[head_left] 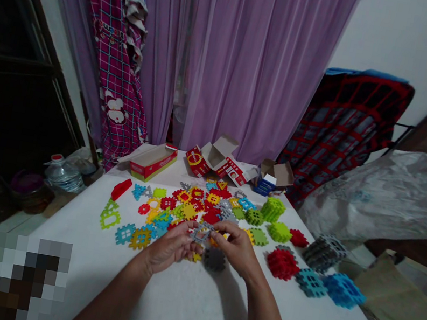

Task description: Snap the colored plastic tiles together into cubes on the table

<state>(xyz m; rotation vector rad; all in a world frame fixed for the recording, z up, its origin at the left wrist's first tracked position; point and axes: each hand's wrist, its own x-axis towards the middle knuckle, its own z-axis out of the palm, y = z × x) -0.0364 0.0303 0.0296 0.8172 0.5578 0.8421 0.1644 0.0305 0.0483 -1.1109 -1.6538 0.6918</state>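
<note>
Between my two hands is a grey notched building piece [202,232] with an opening in its middle. My left hand [174,243] grips its left side, and my right hand [235,244] pinches its right side. Below my right hand a dark grey piece [215,260] lies on the white table. Just beyond my hands spreads a loose pile of notched plastic pieces in several colours, such as a yellow piece [188,211] and a red piece [211,216]. Left of my left hand lie an olive-yellow window piece [140,238] and a blue window piece [125,234].
Sorted stacks stand on the right: red [283,263], teal [311,283], blue [344,290], dark grey [324,253] and lime green [273,210]. Opened cardboard boxes, including a red and green box [153,162] and a blue box [265,184], line the back edge before a purple curtain [246,62].
</note>
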